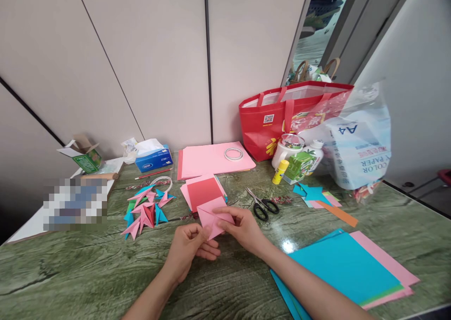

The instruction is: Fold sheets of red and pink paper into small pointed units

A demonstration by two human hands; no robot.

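Observation:
A square of pink paper (213, 215) with a diagonal crease or fold line is held up between both hands over the table. My left hand (192, 247) pinches its lower left edge between thumb and fingers. My right hand (243, 226) grips the right side, thumb on the front and fingers along the top. Just behind the held paper lies a stack of small squares with a red sheet (204, 193) on top. Black-handled scissors (261, 204) rest to the right of it. Folded pink, blue and green paper pieces (146, 213) are heaped to the left.
Blue and pink sheets (338, 263) lie front right, under my right forearm. Pink sheets (207, 158) and a tape roll (233, 154) are at the back. A glue stick (280, 172), white jar (287, 148), red bag (260, 132) and plastic paper pack (359, 146) stand back right; a tissue box (154, 159) back left.

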